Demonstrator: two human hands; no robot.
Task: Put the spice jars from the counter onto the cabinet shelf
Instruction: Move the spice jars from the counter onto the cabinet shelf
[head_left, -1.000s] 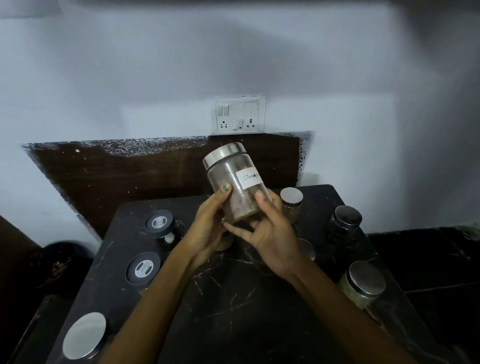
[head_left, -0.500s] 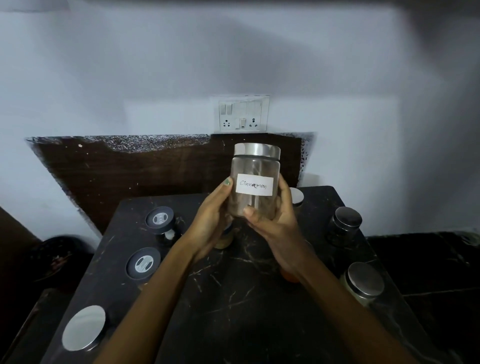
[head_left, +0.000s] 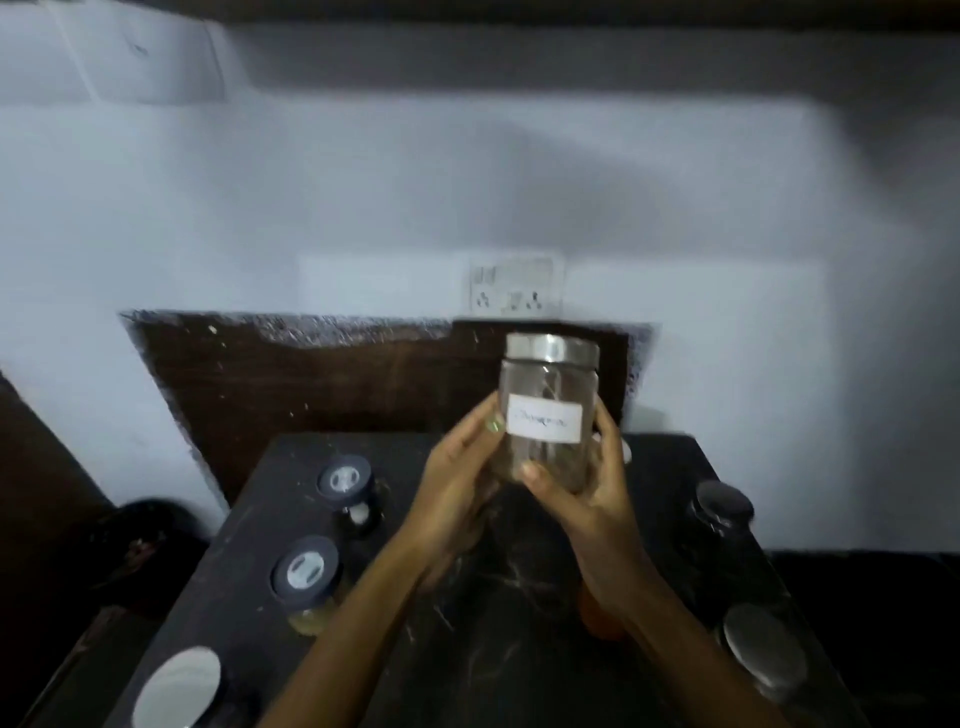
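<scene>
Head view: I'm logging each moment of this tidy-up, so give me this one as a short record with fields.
held item: labelled jar, upright, silver lid on
left hand: grip on the jar's left side
right hand: grip on its right side and front
jar position: lifted above the counter
label text: blurred, unreadable
still on counter: two dark-lidded jars at left, others at right
shelf: not identifiable

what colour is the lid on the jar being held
Silver metal lid on the clear jar, seen in the head view.
</scene>
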